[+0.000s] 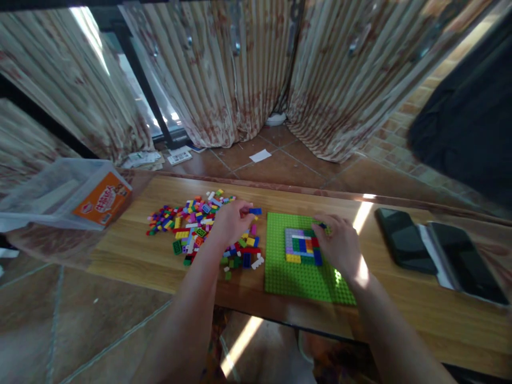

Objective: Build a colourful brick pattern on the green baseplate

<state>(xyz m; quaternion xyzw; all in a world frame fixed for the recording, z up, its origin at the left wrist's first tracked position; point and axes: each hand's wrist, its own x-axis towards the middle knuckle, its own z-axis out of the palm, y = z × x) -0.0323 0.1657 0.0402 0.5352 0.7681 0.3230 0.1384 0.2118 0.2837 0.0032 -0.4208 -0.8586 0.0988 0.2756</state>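
A blue toy brick (255, 211) sticks out between the pinched thumb and fingers of my left hand (232, 221), which is over the right part of a loose pile of coloured bricks (194, 220). To its right lies a green studded baseplate (280, 281). A flat block of joined bricks (303, 246) in grey, yellow, blue, green, red and white sits on this plate. My right hand (339, 237) is at the block's far right corner, its thumb and fingers closed around a small dark blue brick (323, 226). Whether that brick touches the block is hidden.
Two dark phones (406, 240) (466, 261) lie on the right of the wooden table (128, 256), with something white between them. A clear plastic box (52, 200) with an orange label stands at the left. Striped curtains (240, 74) hang beyond the table.
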